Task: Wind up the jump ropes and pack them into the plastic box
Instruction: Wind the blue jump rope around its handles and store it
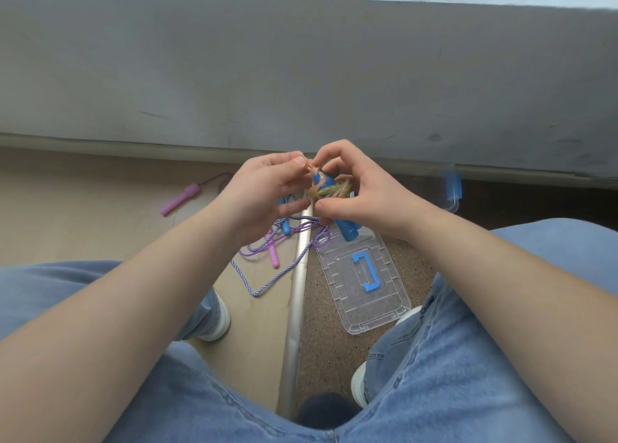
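Mid-scene, held up over the floor (pixel 100 208), both hands work on one rope. The right hand (pixel 361 188) grips the paired blue handles (pixel 347 230) with fingers curled round them, which pins the multicoloured cord (pixel 329 188) bunched on top so the winding can't slip. The left hand (pixel 267 188) pinches a loose bit of that cord at the far end of the bundle, probably to tuck or tie it off. The clear lid (pixel 384 308) lies flat on the floor near the right foot, off so the plastic box (pixel 453 191) is open for packing. That box sits far right, blurred, contents unclear. The pink-handled rope (pixel 180 199) and a striped rope (pixel 264 287) sprawl on the left across the metal strip (pixel 297 308), not yet wound.
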Demonstrator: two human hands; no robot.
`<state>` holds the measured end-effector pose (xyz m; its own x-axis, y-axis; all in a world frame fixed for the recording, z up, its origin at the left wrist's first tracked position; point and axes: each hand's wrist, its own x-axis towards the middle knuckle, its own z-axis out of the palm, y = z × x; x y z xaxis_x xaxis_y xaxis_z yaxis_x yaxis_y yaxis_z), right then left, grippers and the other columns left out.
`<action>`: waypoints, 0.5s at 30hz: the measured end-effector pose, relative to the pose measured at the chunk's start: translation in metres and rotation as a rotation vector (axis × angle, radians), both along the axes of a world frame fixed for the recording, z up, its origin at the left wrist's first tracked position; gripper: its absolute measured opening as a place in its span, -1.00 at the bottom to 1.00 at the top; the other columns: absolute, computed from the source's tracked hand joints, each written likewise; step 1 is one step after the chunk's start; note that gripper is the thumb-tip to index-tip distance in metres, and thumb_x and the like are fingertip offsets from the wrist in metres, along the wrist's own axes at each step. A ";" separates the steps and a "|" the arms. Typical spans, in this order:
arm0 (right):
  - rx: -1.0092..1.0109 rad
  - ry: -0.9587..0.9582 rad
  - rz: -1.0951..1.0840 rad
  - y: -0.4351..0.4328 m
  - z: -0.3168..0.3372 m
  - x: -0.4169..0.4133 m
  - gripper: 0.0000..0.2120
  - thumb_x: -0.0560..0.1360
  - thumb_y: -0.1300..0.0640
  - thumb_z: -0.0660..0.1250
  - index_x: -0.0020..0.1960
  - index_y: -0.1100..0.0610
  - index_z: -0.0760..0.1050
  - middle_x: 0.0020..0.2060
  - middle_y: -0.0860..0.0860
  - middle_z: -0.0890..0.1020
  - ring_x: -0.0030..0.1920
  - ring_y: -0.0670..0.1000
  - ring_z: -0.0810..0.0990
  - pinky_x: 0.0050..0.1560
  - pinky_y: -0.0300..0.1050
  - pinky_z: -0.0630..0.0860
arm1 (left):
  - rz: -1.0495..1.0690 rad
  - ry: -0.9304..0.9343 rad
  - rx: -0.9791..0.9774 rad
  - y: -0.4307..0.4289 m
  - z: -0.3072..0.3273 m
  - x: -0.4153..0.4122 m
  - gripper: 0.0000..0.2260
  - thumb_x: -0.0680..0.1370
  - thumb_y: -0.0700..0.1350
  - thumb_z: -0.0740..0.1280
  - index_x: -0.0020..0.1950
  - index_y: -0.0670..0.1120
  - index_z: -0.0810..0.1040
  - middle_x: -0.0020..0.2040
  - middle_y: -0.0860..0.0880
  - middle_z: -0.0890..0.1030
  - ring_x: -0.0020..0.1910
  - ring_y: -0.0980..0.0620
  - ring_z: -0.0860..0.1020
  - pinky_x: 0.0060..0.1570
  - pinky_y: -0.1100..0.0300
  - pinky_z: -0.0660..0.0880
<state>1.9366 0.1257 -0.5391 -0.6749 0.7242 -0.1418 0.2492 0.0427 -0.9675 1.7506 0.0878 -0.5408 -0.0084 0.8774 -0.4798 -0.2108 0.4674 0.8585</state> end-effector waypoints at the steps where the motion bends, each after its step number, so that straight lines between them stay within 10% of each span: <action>1: -0.026 0.004 0.010 0.000 0.000 0.000 -0.58 0.46 0.35 0.43 0.21 0.05 0.40 0.11 0.21 0.51 -0.14 0.13 0.66 -0.03 0.04 0.68 | 0.002 0.024 -0.012 0.000 -0.002 0.001 -0.94 0.63 -0.14 0.31 -0.03 -0.05 0.56 -0.08 -0.04 0.63 -0.02 0.02 0.59 0.03 0.03 0.55; 15: 0.022 -0.136 -0.022 -0.009 -0.003 -0.009 -0.63 0.40 0.29 0.36 0.10 -0.07 0.43 0.05 0.06 0.57 -0.36 -0.10 0.43 -0.38 -0.22 0.46 | 0.442 -0.007 -0.045 0.013 0.000 0.010 -0.72 0.51 -0.48 0.31 0.04 -0.13 0.56 -0.02 -0.25 0.57 -0.16 -0.06 0.63 -0.14 0.21 0.61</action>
